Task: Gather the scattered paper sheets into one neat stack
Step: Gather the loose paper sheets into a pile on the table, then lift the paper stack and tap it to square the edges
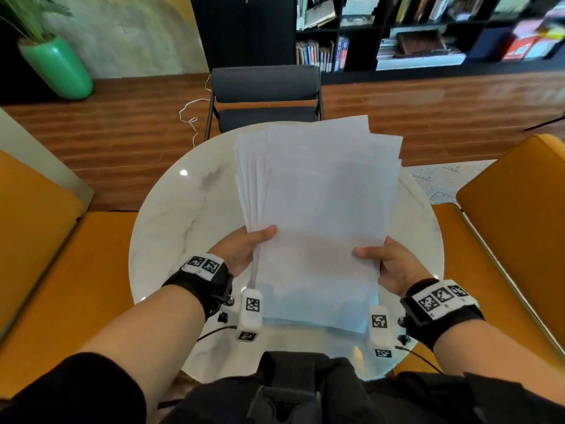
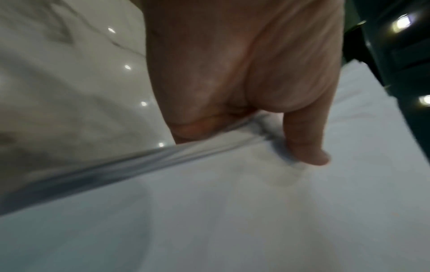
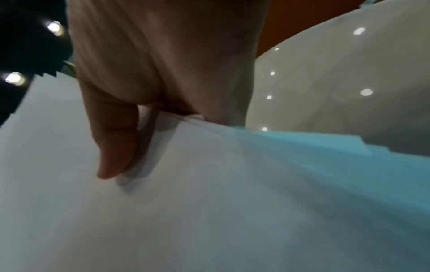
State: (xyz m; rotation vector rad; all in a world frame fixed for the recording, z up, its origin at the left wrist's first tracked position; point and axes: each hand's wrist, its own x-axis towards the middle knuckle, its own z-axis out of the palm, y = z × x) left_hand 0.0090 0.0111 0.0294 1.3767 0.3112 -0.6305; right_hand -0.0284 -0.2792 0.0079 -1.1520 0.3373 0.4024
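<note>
A bundle of white paper sheets (image 1: pixel 321 209) is held above the round white marble table (image 1: pixel 171 215), its far ends fanned out unevenly. My left hand (image 1: pixel 244 246) grips the bundle's left edge, thumb on top. My right hand (image 1: pixel 388 264) grips the right edge the same way. The left wrist view shows the thumb (image 2: pixel 309 143) pressing on the top sheet (image 2: pixel 232 211), with the sheet edges layered below it. The right wrist view has the thumb (image 3: pixel 116 147) flat on the paper (image 3: pixel 209 211). The fingers under the sheets are hidden.
A dark chair (image 1: pixel 266 96) stands at the table's far side. Orange seats (image 1: pixel 513 228) flank the table left and right. A green vase (image 1: pixel 58 68) stands on the wooden floor at far left; bookshelves (image 1: pixel 428 32) line the back wall.
</note>
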